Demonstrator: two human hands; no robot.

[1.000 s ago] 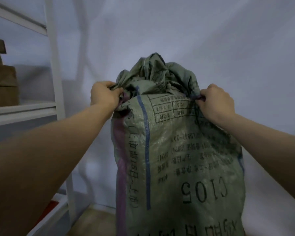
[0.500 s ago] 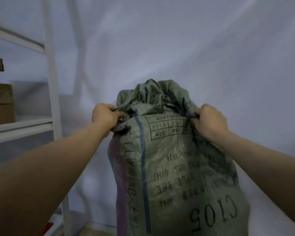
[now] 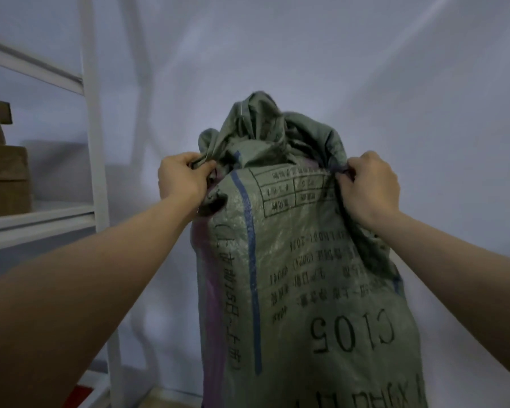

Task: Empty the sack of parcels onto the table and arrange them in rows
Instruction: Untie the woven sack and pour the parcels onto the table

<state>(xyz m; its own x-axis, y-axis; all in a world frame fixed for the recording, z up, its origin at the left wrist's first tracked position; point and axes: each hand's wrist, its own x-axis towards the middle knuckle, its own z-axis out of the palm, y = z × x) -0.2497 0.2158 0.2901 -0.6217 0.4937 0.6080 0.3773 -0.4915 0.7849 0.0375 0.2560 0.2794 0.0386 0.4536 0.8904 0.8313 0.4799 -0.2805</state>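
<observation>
You have the green woven sack (image 3: 306, 275) held up in front of you against the pale wall (image 3: 365, 69), printed side toward you and its lettering upside down, so judge it inverted with the mouth somewhere below the frame (the bench and any parcels are out of view, so how much has fallen out cannot be told). The white shelving rack (image 3: 93, 142) stands close on your left with brown cardboard boxes (image 3: 5, 178) on its shelf; keep the sack away from that upright as you shake. Your left hand (image 3: 183, 179) has its fingers curled tight round a bunched corner of the fabric at the top, and your right hand (image 3: 368, 184) pinches the opposite corner in the same way, with the loose gathered cloth rising between them. To do this step well, hold both corners level and well apart so the cloth stays taut and parcels cannot lodge in folds. Lift straight up in short shakes instead of swinging. The weave looks slippery, so wrap more cloth into each fist if the grip creeps
</observation>
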